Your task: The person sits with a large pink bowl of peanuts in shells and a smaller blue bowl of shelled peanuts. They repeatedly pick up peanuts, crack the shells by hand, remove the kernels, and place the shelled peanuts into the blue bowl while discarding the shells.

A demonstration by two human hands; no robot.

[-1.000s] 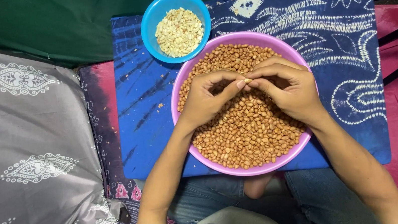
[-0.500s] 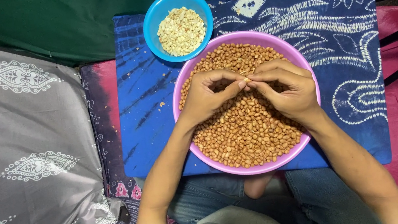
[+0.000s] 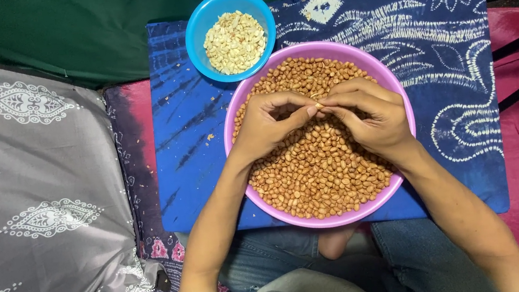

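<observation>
Pinching one small peanut between their fingertips, the left hand and right hand meet above a wide pink plastic bowl heaped with brown-skinned peanuts. Both hands' fingers are curled closed on that nut. The bowl sits mid-cloth on a blue patterned cloth. A small blue plastic bowl of pale peeled peanuts touches its rim near the cloth's far left corner.

— Any free room around the pink bowl?
— Bare blue cloth at centre left, and more at right of the frame.
— What blocks the way?
— The small blue bowl touches the pink rim at upper left; both forearms cross the near rim.
</observation>
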